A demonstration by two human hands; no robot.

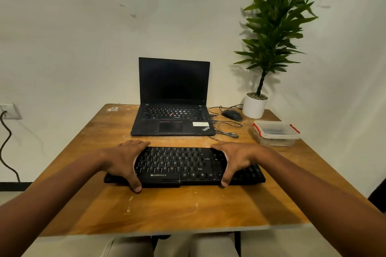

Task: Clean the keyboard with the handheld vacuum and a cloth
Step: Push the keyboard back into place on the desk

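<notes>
A black keyboard (179, 165) lies flat on the wooden table (167, 206), in front of me. My left hand (125, 158) grips its left part, fingers over the far edge and thumb at the near edge. My right hand (236, 158) grips the right part the same way, thumb curled down to the front edge. The keyboard's far ends stick out beyond both hands. No vacuum or cloth is in view.
An open black laptop (173, 110) stands behind the keyboard. To its right are a black mouse (232, 115) with loose cables, a potted plant (254, 106) and a clear lidded container (275, 132) with red clips. A wall socket (9, 110) is at far left.
</notes>
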